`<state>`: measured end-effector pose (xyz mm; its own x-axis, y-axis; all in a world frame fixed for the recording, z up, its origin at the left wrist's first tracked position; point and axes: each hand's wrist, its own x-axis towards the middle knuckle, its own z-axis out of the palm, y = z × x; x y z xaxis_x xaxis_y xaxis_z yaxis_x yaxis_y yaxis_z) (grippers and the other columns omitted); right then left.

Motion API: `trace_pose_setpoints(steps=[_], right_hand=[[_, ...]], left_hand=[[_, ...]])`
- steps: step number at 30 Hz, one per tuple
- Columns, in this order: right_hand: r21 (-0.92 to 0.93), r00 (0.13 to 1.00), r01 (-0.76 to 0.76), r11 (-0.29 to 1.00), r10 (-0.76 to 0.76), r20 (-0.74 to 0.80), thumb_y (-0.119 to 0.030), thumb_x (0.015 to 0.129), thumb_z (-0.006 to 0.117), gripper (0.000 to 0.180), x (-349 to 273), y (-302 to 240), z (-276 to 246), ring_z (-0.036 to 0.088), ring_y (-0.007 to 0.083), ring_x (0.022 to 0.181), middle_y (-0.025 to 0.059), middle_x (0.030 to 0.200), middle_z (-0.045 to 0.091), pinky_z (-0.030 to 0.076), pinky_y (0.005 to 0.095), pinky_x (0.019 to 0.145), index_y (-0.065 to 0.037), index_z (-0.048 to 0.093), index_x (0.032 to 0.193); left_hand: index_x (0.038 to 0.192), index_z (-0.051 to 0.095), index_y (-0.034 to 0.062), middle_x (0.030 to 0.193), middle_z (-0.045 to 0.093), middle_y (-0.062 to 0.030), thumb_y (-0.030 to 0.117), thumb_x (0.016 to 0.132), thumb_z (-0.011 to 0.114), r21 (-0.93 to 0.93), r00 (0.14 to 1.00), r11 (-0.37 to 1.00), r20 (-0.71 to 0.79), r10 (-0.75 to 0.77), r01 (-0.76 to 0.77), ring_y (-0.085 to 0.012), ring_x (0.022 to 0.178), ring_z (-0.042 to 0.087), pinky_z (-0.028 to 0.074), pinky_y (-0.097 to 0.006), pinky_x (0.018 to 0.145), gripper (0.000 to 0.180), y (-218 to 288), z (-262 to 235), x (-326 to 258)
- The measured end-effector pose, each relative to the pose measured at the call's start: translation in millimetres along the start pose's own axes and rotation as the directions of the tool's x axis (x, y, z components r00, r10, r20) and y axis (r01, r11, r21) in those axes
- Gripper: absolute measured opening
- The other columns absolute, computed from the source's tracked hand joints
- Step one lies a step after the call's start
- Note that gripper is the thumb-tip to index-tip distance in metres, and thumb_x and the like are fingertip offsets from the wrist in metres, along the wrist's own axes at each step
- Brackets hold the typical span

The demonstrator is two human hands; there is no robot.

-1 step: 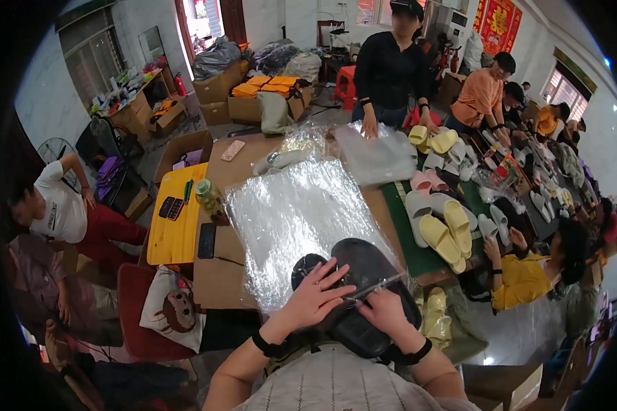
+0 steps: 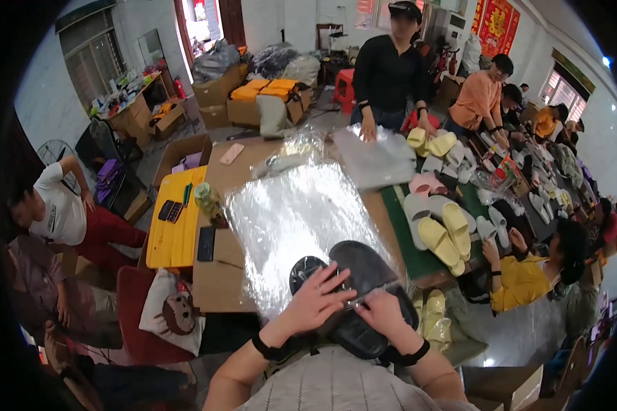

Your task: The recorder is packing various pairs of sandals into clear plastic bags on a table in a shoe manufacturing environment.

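A pair of black slippers [image 2: 367,264] lies at the table's near edge, close against my body, with shiny clear plastic over part of it. My left hand [image 2: 319,298] rests palm down on the slippers and plastic, fingers spread. To its right, my right hand [image 2: 385,312] has its fingers curled in, pinching the edge of what looks like a clear plastic bag [image 2: 353,301]. The slippers' strap area is partly covered by my hands. Beyond them lies a stack of glossy clear plastic bags [image 2: 291,219].
Yellow slippers [image 2: 440,240] and other pairs stand on a green mat to the right. At left are a phone [image 2: 206,243], a bottle [image 2: 207,198] and a yellow sheet [image 2: 178,236]. A person in black [image 2: 389,75] touches more plastic bags [image 2: 373,161] across the table.
Very little differs. The plastic's edge by my right hand has shifted slightly; both hands stay on the slippers in nearly the same pose.
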<state>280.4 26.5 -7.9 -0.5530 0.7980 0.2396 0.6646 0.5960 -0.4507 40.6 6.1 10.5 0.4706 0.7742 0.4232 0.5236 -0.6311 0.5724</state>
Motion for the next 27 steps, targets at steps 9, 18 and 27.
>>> trace_pose_setpoints(steps=[9,18,27], right_hand=[[0.399,0.955,0.058,0.915,0.065,-0.289,-0.014,0.083,0.065,0.015,57.5,13.8,33.5,0.051,0.0334,0.068,0.0142,0.074,0.051,0.042,0.0439,0.059,-0.005,0.055,0.077],[0.199,0.995,-0.091,0.976,0.096,-0.016,-0.017,0.09,0.07,0.032,79.4,-35.2,26.2,0.071,0.0232,0.086,0.0122,0.114,0.07,0.055,0.0366,0.074,-0.004,0.067,0.119],[0.171,0.966,-0.041,0.984,-0.005,0.26,-0.013,0.093,0.065,0.026,47.2,-41.7,-27.8,0.065,0.0305,0.086,0.0185,0.103,0.069,0.052,0.0377,0.078,0.002,0.068,0.114]], left_hand=[[0.135,0.064,0.025,0.159,0.038,-0.0062,0.02,0.096,0.061,-0.132,0.992,0.985,0.037,0.118,-0.113,-0.0355,0.15,0.025,0.019,-0.053,0.12,0.039,33.1,7.2,8.7],[0.136,0.061,0.0206,0.157,0.039,-0.0129,0.024,0.101,0.053,-0.025,0.993,0.995,-0.068,0.093,-0.095,-0.0358,0.149,0.025,0.014,-0.056,0.122,0.037,1.6,14.4,-19.3],[0.125,0.065,0.0067,0.152,0.042,-0.0213,0.029,0.087,0.069,-0.186,0.951,0.981,-0.311,-0.006,-0.055,-0.0448,0.146,0.026,0.023,-0.055,0.119,0.044,-31.5,35.8,-43.5]])
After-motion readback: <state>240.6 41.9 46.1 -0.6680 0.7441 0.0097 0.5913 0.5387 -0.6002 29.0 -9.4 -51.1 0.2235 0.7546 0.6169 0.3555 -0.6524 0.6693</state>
